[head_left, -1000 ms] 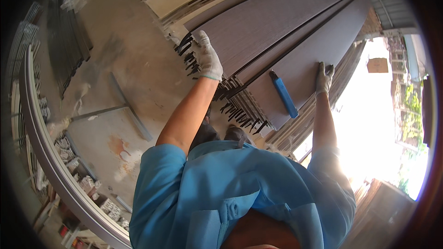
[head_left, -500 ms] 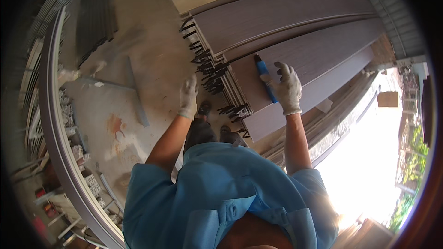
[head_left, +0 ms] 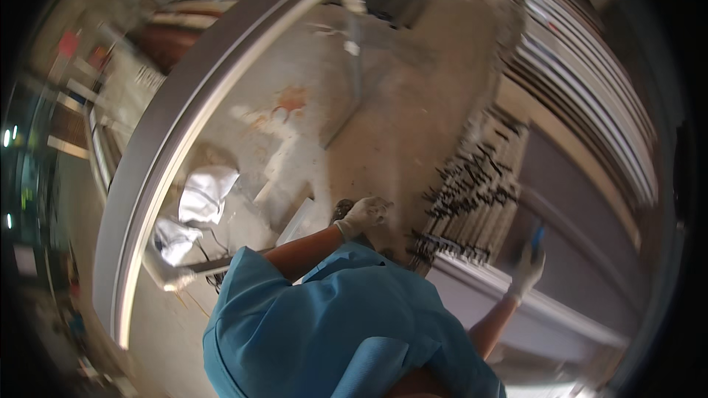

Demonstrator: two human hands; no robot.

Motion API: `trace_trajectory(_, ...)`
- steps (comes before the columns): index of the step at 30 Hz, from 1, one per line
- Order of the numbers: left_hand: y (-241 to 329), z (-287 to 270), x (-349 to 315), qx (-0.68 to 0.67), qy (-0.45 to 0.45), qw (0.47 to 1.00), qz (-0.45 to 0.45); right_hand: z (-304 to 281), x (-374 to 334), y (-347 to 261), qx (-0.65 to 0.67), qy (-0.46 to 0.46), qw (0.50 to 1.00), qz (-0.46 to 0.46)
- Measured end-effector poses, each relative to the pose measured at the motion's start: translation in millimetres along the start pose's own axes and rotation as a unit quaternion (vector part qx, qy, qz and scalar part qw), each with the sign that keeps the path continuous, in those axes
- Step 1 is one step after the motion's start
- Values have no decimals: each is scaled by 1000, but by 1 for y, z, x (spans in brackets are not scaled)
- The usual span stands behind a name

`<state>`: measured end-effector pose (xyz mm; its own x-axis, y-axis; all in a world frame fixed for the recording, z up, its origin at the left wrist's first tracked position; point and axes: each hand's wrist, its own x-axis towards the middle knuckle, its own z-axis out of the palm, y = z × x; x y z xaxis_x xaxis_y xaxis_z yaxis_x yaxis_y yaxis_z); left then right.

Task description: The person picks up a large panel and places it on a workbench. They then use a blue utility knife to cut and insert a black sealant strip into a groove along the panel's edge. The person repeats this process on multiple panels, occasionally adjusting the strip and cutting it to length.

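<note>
My right hand [head_left: 526, 272], in a pale work glove, is over a dark grey-brown panel at the right, closed around a slim blue tool [head_left: 538, 235]. One blue end juts past the fingers; blur hides its exact kind. Close in front of my body is my gloved left hand [head_left: 364, 216], above the floor. Its fingers are loosely bent and apart, with nothing visible in them. The stacked panels [head_left: 582, 213] lie to the right, many short black strips [head_left: 476, 177] sticking out from their near ends.
A long grey-brown profile [head_left: 171, 114] with a pale edge curves across the left side. Beyond it are racks and stock. White bags or sheets [head_left: 209, 193] lie on the concrete floor [head_left: 413, 103] near a rust-coloured stain [head_left: 290, 98]. Long pale bars [head_left: 582, 66] are stacked at the far right.
The view has swung leftward, so the panels now sit farther right. My right hand has closed on the blue tool, and my left hand has come nearer my body.
</note>
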<state>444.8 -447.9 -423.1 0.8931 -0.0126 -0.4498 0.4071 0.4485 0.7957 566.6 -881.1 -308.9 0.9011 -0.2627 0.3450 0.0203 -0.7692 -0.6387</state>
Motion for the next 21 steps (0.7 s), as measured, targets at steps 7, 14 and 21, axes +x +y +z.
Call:
trace_trajectory(7,79,-58,-36,149,88,974,145,54,0,-147,445,-144,873,141)
trace_trajectory(14,201,-104,-132,236,143,937,214,170,-90,-368,538,-452,711,37)
trace_trajectory(21,303,-262,-279,508,385,669,382,252,-115,-465,628,-572,518,105)
